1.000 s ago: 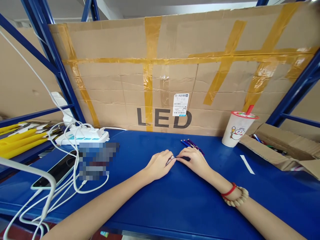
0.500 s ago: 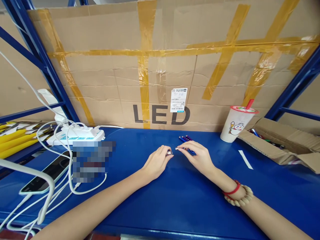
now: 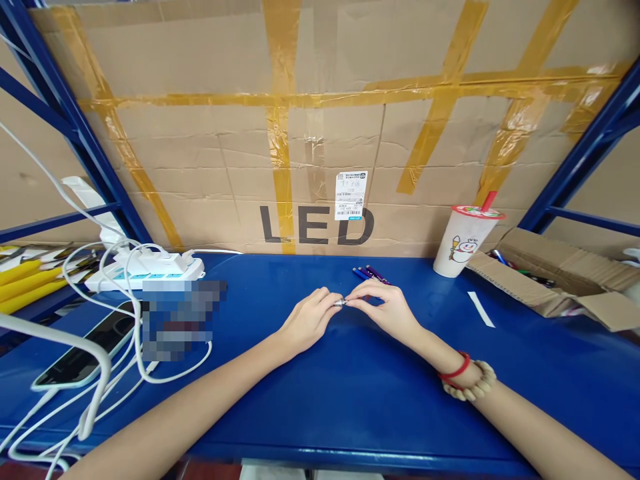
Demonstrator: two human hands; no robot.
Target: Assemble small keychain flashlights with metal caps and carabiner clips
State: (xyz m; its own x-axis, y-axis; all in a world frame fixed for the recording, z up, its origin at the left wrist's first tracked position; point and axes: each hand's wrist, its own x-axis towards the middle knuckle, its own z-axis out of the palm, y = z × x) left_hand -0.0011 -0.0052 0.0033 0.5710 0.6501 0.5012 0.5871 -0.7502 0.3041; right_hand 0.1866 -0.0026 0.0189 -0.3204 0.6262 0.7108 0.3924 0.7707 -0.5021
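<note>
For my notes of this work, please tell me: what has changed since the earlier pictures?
The left hand and right hand, slightly apart half a second ago, have moved toward each other and meet at a small silvery piece. Nothing was visibly let go. The pens, cup and phone stayed in place; only the camera view shifted.

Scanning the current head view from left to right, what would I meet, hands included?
Yellow handles → white power strip → left hand → right hand → lidded drink cup → open cardboard box.
</note>
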